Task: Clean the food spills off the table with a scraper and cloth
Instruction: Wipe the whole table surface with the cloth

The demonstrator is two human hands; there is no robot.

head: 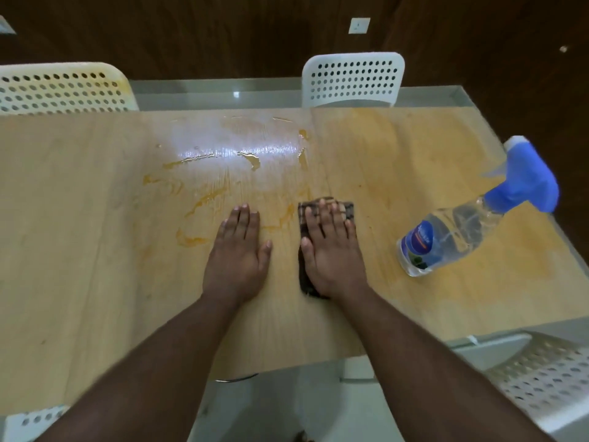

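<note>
The right hand [330, 247] presses flat on the cloth [347, 208] to wipe the spills [204, 199]; the left hand [239, 247], flat and empty, braces on the table [79, 202].

spray bottle [446, 237] with blue label, its print too blurred to read

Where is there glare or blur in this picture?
Head view: a light glares white off the wet smear on the table; the spray bottle at the right bends with wide-angle distortion, its blue head soft; both hands, left and right, stay sharp.

Spray bottle [452, 237], white perforated chairs [352, 79]
</note>
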